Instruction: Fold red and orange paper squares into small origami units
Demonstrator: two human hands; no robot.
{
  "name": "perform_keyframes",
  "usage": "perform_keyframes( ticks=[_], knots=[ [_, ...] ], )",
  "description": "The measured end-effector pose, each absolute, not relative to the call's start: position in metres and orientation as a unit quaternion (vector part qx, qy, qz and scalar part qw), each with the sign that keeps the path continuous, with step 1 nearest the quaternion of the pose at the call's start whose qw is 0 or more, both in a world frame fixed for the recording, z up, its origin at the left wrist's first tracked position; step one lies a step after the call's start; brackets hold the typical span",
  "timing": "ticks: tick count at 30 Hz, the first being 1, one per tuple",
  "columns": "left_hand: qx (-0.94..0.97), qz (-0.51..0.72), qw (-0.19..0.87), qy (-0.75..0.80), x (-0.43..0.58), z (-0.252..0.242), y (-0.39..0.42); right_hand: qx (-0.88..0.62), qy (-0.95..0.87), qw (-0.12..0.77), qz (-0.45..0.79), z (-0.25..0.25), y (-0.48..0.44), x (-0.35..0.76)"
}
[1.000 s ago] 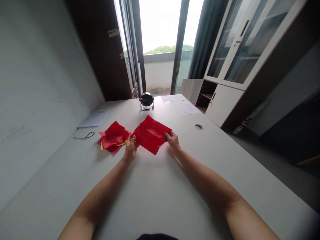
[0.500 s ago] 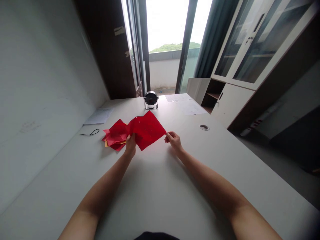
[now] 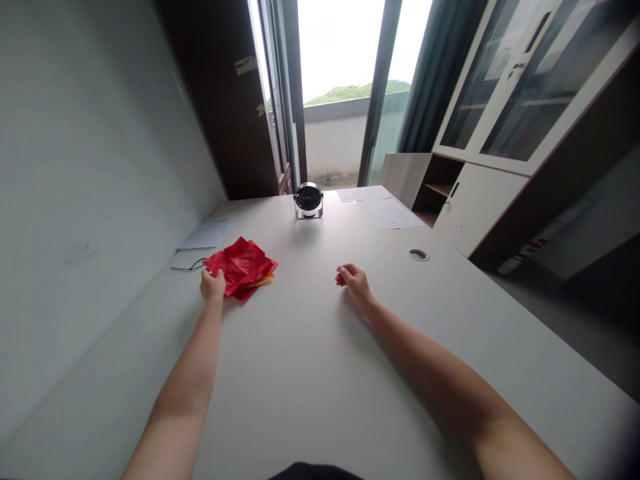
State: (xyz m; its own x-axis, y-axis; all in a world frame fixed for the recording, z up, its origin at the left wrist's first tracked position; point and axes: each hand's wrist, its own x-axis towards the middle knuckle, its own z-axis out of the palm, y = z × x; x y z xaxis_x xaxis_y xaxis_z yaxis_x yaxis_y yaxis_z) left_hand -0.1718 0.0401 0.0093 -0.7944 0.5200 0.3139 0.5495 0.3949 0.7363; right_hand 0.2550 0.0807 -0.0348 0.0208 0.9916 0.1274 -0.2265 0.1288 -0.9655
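On the left of the white table lies a loose pile of thin, creased red sheets, whether paper or cloth I cannot tell. A bit of orange-yellow sheet sticks out under them on the right. My left hand is closed on the near left corner of the top red sheet, thumb above and the other fingers hidden below. Over the middle of the table, apart from the pile, my right hand is closed with its fingers curled and nothing visible in them.
A round dark device on a silver stand stands at the back. A black cord and white papers lie by the left wall. More papers lie back right, near a round cable hole. Cabinets stand beyond.
The red sheet stretched between both hands now lies on the pile. My left hand has moved left with its corner; my right hand has let go and stays near the middle.
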Motion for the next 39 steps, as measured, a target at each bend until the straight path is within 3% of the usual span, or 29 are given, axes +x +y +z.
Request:
perform_keyframes(
  ticks=[4, 7, 13, 15, 21, 26, 31, 39],
  knots=[
    [-0.432, -0.347, 0.162, -0.816, -0.156, 0.011, 0.036, -0.409, -0.476, 0.583, 0.517, -0.036, 0.08, 0.255],
    [-0.533, -0.27, 0.181, -0.781, -0.137, 0.009, 0.04, -0.408, -0.479, 0.582, 0.515, -0.036, 0.08, 0.255],
    [-0.609, -0.102, -0.037, -0.786, -0.12, -0.023, 0.054, -0.41, -0.484, 0.578, 0.514, -0.038, 0.081, 0.255],
    [-0.617, -0.085, -0.065, -0.78, -0.124, -0.03, 0.056, -0.411, -0.488, 0.575, 0.513, -0.038, 0.081, 0.255],
    [-0.649, -0.116, -0.019, -0.752, -0.127, -0.026, 0.053, -0.417, -0.553, 0.551, 0.465, -0.039, 0.078, 0.25],
    [-0.739, -0.218, 0.051, -0.635, -0.091, -0.008, 0.046, -0.44, -0.694, 0.472, 0.32, -0.035, 0.065, 0.245],
    [-0.833, -0.241, 0.021, -0.497, -0.04, -0.002, 0.034, -0.423, -0.769, 0.429, 0.214, -0.031, 0.057, 0.246],
    [-0.87, -0.217, -0.014, -0.443, -0.022, -0.013, 0.019, -0.411, -0.83, 0.371, 0.067, -0.027, 0.057, 0.247]
  ],
)
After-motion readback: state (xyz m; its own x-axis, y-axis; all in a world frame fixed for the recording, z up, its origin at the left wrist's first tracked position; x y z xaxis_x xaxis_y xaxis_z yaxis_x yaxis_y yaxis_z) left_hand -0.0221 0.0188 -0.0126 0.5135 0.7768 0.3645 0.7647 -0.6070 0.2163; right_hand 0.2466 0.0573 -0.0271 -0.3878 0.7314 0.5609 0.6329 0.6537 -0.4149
